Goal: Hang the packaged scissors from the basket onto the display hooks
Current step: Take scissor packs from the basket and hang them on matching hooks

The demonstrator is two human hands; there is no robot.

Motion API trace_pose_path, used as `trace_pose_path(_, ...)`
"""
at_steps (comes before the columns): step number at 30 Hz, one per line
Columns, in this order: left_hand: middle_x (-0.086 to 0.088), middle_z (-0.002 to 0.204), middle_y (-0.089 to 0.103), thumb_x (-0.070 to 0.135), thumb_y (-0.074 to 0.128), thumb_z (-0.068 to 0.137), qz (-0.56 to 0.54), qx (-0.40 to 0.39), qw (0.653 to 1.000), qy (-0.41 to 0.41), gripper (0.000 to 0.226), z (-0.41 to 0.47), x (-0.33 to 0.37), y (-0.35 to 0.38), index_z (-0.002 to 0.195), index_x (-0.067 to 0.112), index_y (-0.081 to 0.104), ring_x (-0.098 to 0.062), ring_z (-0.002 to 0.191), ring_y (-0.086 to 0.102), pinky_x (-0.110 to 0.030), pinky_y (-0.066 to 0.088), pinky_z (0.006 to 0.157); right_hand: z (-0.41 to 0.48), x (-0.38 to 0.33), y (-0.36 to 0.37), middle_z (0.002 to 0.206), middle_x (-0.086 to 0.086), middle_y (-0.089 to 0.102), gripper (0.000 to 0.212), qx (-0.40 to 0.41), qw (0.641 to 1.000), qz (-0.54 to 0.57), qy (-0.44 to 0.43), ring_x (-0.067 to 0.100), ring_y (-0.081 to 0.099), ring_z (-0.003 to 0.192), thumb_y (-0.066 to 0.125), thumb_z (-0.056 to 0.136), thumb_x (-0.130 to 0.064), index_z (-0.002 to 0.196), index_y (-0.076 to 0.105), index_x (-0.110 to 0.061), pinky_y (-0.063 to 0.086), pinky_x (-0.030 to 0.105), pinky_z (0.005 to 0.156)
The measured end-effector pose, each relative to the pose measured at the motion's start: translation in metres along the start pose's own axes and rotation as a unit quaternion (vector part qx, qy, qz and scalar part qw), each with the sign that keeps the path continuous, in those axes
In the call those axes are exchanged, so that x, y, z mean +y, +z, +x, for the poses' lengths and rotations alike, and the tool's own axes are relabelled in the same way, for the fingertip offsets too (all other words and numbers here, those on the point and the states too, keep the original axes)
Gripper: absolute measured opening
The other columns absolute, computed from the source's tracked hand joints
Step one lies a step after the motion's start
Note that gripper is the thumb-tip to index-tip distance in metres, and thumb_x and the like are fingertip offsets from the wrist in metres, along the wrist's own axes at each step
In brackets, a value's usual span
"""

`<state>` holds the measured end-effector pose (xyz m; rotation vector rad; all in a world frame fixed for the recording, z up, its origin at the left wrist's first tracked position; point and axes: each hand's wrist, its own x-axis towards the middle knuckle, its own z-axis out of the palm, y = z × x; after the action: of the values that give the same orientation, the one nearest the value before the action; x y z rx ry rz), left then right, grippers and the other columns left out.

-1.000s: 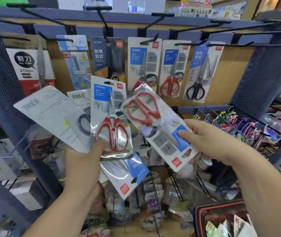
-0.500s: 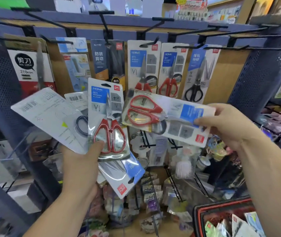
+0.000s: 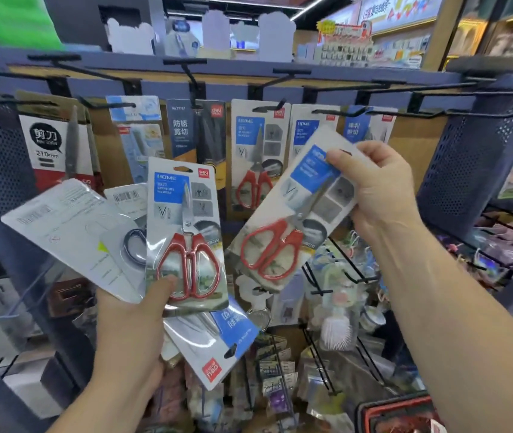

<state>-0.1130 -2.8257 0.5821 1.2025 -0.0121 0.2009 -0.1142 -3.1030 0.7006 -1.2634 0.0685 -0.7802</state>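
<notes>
Mostly undone: my right hand (image 3: 380, 189) pinches one red-handled pack (image 3: 292, 220) near the hooks (image 3: 336, 112), my left hand (image 3: 130, 326) grips a fan of packs (image 3: 183, 214), and the basket (image 3: 395, 406) seems to hold others.

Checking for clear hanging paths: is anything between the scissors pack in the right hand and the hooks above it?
Nothing visible. The red-handled pack in the right hand sits just below the hook; the hung pack hangs further back on it.

White brush (image 3: 336, 335) was noted low centre, small packets (image 3: 275, 371) near its left; perforated panel (image 3: 467, 170) recorded at right.
</notes>
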Motion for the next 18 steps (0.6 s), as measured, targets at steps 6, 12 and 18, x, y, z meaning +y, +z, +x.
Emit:
trace_pose_path(6, 0.001, 0.117, 0.079, -0.006, 0.065, 0.096, 0.018, 0.016, 0.999, 0.023, 0.048, 0.000, 0.003, 0.005, 0.134, 0.025, 0.063, -0.023, 0.107, 0.076, -0.044, 0.060, 0.086, 0.009, 0.005, 0.042, 0.077, -0.001, 0.078, 0.027, -0.085, 0.996, -0.013, -0.014, 0.018, 0.076, 0.077, 0.087, 0.078, -0.005, 0.085, 0.063, -0.013, 0.063, 0.042, 0.074)
trace_pose_path(12, -0.005, 0.120, 0.078, -0.010, 0.066, 0.092, 0.027, 0.050, 0.998, 0.032, 0.051, 0.002, 0.003, 0.008, 0.134, 0.018, 0.064, -0.031, 0.114, 0.073, -0.053, 0.054, 0.104, 0.023, -0.005, 0.064, 0.073, -0.001, 0.071, 0.023, -0.138, 0.984, -0.086, -0.066, 0.019, 0.069, 0.074, 0.076, 0.096, -0.028, 0.080, 0.060, -0.022, 0.059, 0.048, 0.067)
trace_pose_path(18, -0.006, 0.123, 0.076, -0.010, 0.067, 0.092, 0.010, 0.064, 0.998, 0.023, 0.053, 0.001, 0.009, 0.009, 0.138, 0.018, 0.063, -0.032, 0.117, 0.071, -0.054, 0.052, 0.107, 0.031, -0.018, 0.063, 0.070, -0.001, 0.062, 0.034, -0.159, 0.977, -0.103, -0.094, 0.020, 0.061, 0.071, 0.048, 0.110, -0.037, 0.079, 0.053, -0.024, 0.047, 0.043, 0.068)
